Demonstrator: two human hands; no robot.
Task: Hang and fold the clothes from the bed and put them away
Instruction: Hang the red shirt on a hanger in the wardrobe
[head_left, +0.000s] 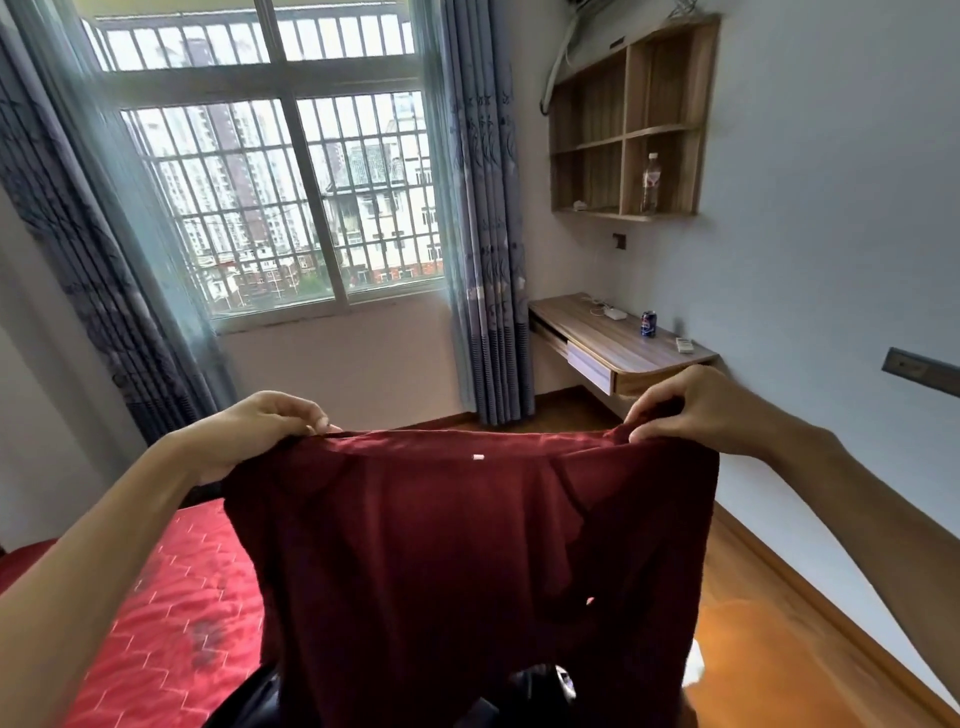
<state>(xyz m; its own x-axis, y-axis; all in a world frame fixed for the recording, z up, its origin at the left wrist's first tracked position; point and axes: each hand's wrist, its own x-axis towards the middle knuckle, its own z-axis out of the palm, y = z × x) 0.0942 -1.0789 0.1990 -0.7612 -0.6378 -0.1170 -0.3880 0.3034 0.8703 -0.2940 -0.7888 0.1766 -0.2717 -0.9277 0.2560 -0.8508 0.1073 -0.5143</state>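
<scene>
A dark red garment (467, 561) hangs spread out in front of me, held up in the air by its top edge. My left hand (265, 421) pinches the top left corner. My right hand (680, 405) grips the top right corner, fingers curled into the cloth. A small white tag shows near the top edge. Below and to the left lies the bed with a red patterned cover (171, 597). Some dark cloth (249, 696) shows at the bottom edge, partly hidden by the garment.
A wooden wall desk (618, 343) with a drawer stands at the right, carrying a blue can (649, 323) and a remote. A wall shelf (628, 124) above holds a bottle. Barred window and blue curtains ahead. Wooden floor (769, 644) runs along the right.
</scene>
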